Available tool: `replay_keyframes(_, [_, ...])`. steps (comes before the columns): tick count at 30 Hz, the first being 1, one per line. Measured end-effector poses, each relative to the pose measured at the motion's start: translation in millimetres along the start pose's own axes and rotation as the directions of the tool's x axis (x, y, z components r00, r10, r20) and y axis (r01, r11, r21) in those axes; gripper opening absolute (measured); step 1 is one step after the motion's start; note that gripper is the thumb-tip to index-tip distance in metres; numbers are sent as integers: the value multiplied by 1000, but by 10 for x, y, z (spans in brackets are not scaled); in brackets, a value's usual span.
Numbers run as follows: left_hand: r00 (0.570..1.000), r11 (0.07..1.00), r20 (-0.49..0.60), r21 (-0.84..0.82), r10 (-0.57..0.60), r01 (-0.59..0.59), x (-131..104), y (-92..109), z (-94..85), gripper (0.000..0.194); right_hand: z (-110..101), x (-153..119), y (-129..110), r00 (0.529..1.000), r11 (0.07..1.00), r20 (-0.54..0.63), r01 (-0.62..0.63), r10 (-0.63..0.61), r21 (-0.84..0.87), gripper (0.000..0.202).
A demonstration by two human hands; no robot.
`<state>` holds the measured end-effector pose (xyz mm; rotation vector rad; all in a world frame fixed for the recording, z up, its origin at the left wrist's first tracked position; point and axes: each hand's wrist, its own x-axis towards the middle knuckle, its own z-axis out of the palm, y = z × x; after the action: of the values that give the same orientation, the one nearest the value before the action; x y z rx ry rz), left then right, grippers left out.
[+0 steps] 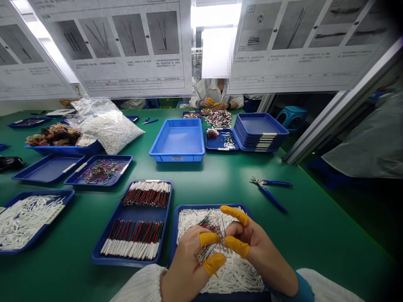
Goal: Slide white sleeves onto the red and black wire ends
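Observation:
Both my hands are over a blue tray heaped with short white tubes (234, 274). My left hand (189, 258), with yellow finger cots on thumb and index finger, is curled around thin coloured wires (212, 228), red, green and dark. My right hand (256, 247), also in yellow finger cots, pinches a single thin dark wire (223, 226) close to the left fingertips. Its index finger is raised. The exact grip points are partly hidden by the fingers. Left of my hands, a blue tray (141, 214) bears two rows of wires with white sleeved ends.
Wire cutters (270, 191) with blue handles lie at right. A light-blue bin (176, 157), stacked blue trays (261, 130) and a plastic bag of white pieces (116, 130) stand farther back. A co-worker (217, 94) sits opposite. Printed sheets (126, 75) hang overhead.

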<state>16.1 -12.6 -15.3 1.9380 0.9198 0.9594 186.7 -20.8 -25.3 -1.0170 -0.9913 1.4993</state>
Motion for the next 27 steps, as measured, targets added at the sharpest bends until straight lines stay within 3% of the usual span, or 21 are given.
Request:
replay_keyframes(3, [994,994,-2,-18,-105,105,5,24,66,3,36,-23,51,992,989,-40,119,-123,-91,41])
replay_keyframes(5, [987,986,4,-46,-158,158,-1,33,97,12,48,-25,49,984,980,-66,154,-163,-127,32])
replay_keyframes(10, [969,960,-29,-147,-247,240,-34,55,96,11,60,-14,-41,995,990,-53,83,-90,-115,13])
replay_keyframes(14, [963,954,-38,-147,-268,260,-55,61,85,7,79,-20,-93,997,996,-35,65,-67,-55,9])
replay_keyframes(21, [978,974,-26,-93,-208,204,-71,61,98,20,33,-16,-114,992,994,-112,53,-64,-97,14])
replay_keyframes(27, [996,997,-93,75,1,6,-120,116,85,21,-41,-25,-104,966,963,-158,168,-203,-212,17])
